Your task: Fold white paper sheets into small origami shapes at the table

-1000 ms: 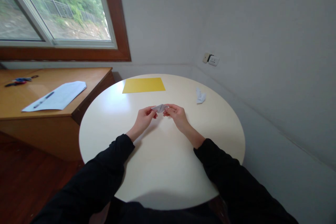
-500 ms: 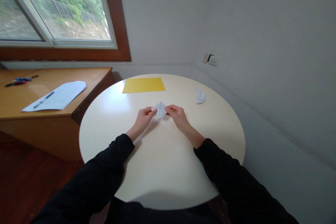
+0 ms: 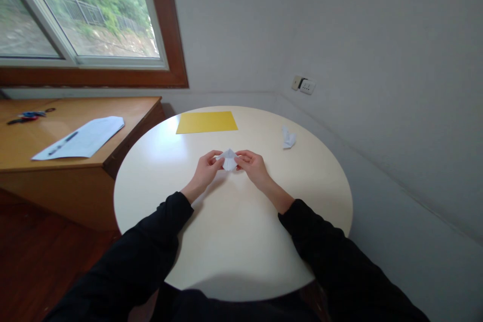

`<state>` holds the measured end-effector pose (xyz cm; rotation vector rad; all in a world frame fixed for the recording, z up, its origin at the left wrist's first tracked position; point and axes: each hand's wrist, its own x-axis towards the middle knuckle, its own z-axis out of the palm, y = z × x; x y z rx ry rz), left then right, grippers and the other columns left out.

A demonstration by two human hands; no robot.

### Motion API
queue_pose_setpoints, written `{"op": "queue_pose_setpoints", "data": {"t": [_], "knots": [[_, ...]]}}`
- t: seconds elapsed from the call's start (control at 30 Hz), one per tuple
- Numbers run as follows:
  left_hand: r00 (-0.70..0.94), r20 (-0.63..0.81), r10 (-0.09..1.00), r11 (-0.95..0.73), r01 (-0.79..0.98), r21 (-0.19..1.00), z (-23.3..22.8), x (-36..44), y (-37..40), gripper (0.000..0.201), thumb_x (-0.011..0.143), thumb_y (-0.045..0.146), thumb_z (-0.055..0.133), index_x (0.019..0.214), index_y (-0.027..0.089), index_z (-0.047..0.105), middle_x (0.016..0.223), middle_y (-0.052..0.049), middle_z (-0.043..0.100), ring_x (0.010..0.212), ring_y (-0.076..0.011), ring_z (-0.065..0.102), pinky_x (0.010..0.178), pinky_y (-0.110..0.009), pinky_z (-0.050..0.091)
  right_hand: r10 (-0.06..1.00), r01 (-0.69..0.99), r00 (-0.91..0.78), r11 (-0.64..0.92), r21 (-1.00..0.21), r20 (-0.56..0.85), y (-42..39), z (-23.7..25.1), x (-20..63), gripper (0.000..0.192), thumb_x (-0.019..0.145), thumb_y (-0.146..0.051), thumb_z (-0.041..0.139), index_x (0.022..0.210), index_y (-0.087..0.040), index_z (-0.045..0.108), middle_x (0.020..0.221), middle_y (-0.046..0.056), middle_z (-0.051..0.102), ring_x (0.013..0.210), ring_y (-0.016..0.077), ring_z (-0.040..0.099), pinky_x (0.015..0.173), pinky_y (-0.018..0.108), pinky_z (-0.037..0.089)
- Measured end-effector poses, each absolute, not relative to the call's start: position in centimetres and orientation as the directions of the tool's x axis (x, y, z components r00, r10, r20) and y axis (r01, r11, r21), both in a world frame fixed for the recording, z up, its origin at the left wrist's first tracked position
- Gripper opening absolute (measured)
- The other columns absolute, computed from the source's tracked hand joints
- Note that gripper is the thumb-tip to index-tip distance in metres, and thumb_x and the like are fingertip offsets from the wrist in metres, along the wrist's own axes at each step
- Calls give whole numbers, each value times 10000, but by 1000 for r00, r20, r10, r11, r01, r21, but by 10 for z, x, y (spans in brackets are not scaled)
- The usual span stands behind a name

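Note:
A small folded white paper (image 3: 228, 159) is pinched between both my hands just above the middle of a round cream table (image 3: 234, 231). My left hand (image 3: 207, 169) grips its left side with thumb and fingers. My right hand (image 3: 253, 166) grips its right side. The paper shows a pointed, kite-like face towards me. Black sleeves cover both my arms.
A yellow sheet (image 3: 206, 122) lies flat at the table's far edge. A crumpled white paper piece (image 3: 288, 138) sits at the far right. To the left stands a wooden desk (image 3: 124, 110) with a white sheet and pen (image 3: 81, 137). A grey wall with a socket (image 3: 304, 85) runs along the right.
The folded paper was a flat sliver between my fingertips, then turned up to show its pointed face. My hands have drawn slightly closer together around it.

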<state>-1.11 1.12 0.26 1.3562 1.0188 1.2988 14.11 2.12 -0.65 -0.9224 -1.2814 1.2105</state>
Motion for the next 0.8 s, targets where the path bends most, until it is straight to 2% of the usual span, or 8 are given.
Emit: {"op": "queue_pose_setpoints", "data": {"t": [0.27, 0.53, 0.8], "knots": [[193, 158, 968, -126, -168, 978, 0, -12, 13, 302, 670, 318, 648, 888, 109, 644, 667, -29, 619, 479, -86, 518, 501, -245, 435, 969, -100, -107, 212, -972, 223, 24, -8, 143, 255, 601, -353, 684, 785, -185, 628, 637, -11, 618, 559, 106, 528, 545, 245, 407], [244, 52, 968, 27, -310, 950, 0, -13, 13, 235, 666, 218, 645, 859, 86, 650, 730, -56, 653, 517, -91, 572, 575, -247, 492, 962, -101, -131, 228, -968, 240, 24, -6, 144, 184, 626, -316, 649, 760, -189, 646, 655, -15, 609, 561, 93, 512, 575, 246, 412], [246, -79, 966, 179, -418, 891, 1, -13, 18, 152, 701, 73, 560, 810, 75, 667, 820, -113, 671, 615, -117, 621, 627, -238, 524, 975, -206, -150, 134, -969, 167, 26, -11, 144, 177, 611, -259, 619, 754, -169, 674, 716, 16, 650, 607, 108, 565, 646, 276, 456]]}}
